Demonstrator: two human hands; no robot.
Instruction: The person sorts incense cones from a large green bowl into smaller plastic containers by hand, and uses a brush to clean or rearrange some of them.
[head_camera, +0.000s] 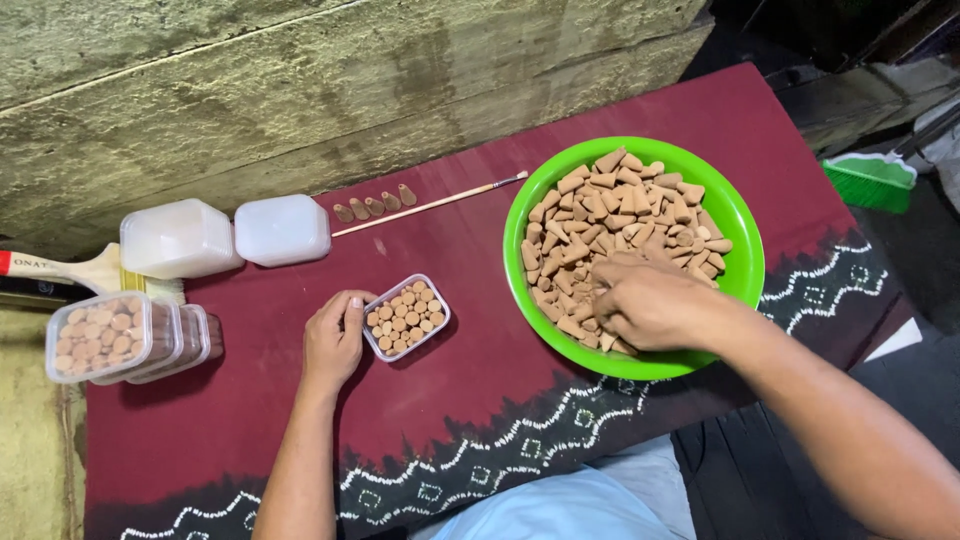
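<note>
Right hand (650, 300) is digging in the green bowl (745, 275) of brown cones (620, 205), fingers curled together. Left hand (333, 338) is holding the small box (405, 316), fingers clamped on it.

Bright green round plastic bowl (745, 262) holds tan cone-shaped pieces (620, 205). Maroon table cloth (480, 370) carries a black border with white zigzag and square motifs.
</note>
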